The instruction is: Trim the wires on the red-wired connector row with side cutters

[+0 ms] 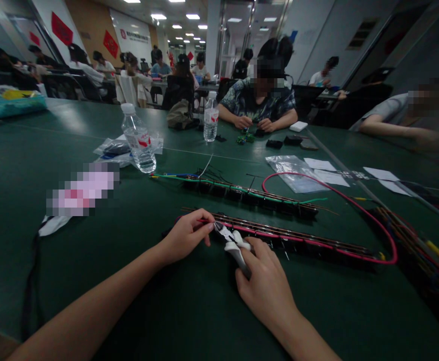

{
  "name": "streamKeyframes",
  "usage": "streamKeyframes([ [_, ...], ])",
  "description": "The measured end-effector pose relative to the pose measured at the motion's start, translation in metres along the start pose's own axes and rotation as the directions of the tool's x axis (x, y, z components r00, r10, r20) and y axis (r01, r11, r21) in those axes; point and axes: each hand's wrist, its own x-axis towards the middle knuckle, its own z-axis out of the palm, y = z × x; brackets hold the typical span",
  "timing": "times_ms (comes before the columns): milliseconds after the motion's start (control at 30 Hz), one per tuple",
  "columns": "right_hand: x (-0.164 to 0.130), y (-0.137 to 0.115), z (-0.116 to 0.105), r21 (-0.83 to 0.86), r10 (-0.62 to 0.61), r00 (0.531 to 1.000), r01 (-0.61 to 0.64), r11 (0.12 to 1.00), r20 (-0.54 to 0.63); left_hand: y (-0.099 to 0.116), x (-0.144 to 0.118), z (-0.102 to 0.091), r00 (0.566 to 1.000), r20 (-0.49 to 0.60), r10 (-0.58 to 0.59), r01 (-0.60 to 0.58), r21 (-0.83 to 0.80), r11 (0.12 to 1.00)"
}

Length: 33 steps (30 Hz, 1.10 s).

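My right hand [266, 281] is wrapped round the handles of small pliers [234, 245] with white and grey grips. Their jaws point left, close to the fingertips of my left hand [189, 233]. Those fingers pinch a thin red wire [203, 220] near the jaws; whether the jaws touch it I cannot tell. Under both hands lies a long black strip assembly [298, 238] with copper-coloured rods and a red wire along it. Behind it is a similar strip [249, 193] with a green wire and several black tie ends. A thick red cable [377, 220] loops round on the right.
Water bottles stand at left [140, 145] and centre [211, 120]. A clear plastic bag [296, 173] and papers lie behind the strips. A bundle of wired strips [422, 250] is at right. A blurred pink item [86, 188] lies left. A co-worker [259, 100] sits opposite.
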Motion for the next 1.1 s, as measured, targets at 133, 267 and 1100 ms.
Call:
streamKeyframes([
  [133,-0.0003,0.0005,-0.0007,-0.008,-0.001,1.000,0.001,1.000,0.011,0.0010,0.0003,0.0004,1.000,0.006,-0.009,0.009,-0.002,1.000],
  [267,-0.0005,-0.0001,-0.0025,-0.018,-0.009,1.000,0.009,1.000,0.015,0.0004,0.0002,0.0004,1.000,0.008,-0.008,0.008,-0.007,1.000],
  [1100,0.0001,-0.0007,-0.0045,-0.079,-0.044,0.999,0.044,0.996,0.010,0.0001,0.0001,-0.0008,1.000,0.021,0.003,-0.003,0.009,1.000],
])
